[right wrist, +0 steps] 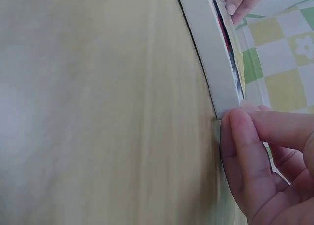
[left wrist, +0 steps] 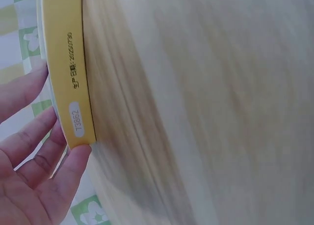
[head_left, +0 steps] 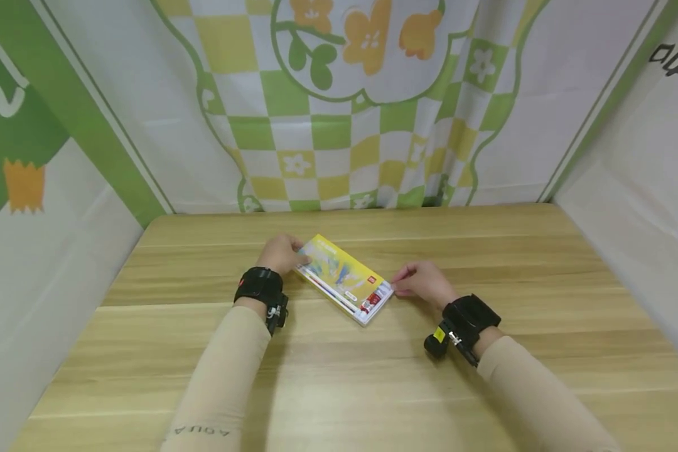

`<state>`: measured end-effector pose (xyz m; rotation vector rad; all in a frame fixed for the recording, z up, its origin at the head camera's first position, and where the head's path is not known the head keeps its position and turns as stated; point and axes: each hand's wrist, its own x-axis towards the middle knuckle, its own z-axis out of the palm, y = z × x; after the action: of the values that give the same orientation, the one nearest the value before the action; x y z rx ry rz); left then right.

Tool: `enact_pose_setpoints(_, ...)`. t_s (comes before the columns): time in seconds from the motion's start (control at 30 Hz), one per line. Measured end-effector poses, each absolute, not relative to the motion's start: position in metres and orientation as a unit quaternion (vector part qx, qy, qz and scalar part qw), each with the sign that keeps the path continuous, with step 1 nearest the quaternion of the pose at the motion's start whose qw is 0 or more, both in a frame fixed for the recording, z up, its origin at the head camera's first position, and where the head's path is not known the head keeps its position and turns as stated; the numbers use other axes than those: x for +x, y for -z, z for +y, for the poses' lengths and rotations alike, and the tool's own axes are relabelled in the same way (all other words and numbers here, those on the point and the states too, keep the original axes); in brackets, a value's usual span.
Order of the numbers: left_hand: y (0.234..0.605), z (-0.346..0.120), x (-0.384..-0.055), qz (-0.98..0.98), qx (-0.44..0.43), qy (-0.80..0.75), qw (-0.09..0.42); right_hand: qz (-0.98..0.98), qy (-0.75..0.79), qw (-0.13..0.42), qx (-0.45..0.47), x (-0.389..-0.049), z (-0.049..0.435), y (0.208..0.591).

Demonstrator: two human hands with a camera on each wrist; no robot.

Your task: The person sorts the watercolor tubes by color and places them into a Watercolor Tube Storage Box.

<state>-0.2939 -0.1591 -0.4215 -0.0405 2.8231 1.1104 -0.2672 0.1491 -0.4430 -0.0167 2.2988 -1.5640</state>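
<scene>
A flat yellow box with a printed picture and a strip of long coloured sticks along its front lies slantwise on the wooden table. My left hand holds its far left end; in the left wrist view, the thumb presses the corner of the yellow side, which bears printed characters and a small white label. At the right corner my right hand pinches the box between thumb and fingertips. The right wrist view shows the box's white side, with a narrow red and dark strip beside the yellow top.
The wooden table reaches to a curtain with green and yellow checks at the back. Printed white panels stand along both sides. Each wrist wears a black strap with a small camera.
</scene>
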Motion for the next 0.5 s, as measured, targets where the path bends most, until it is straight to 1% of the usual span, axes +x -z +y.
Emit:
enact_pose_setpoints(0.2, 0.418, -0.1556, -0.2931, 0.93, -0.015, -0.366, 0.046, 0.811, 0.558, 0.177, -0.006, -0.2737, 0.1414, 0.4394)
enact_pose_setpoints(0.33, 0.4184, -0.1563, -0.2933, 0.933, -0.009, -0.358, 0.044, 0.809, 0.559, 0.177, -0.04, -0.2724, 0.1442, 0.439)
enact_pose_setpoints(0.5, 0.4208, -0.1636, -0.2913, 0.936, -0.007, -0.348, 0.046, 0.852, 0.493, 0.149, -0.094, -0.2668, 0.1486, 0.4427)
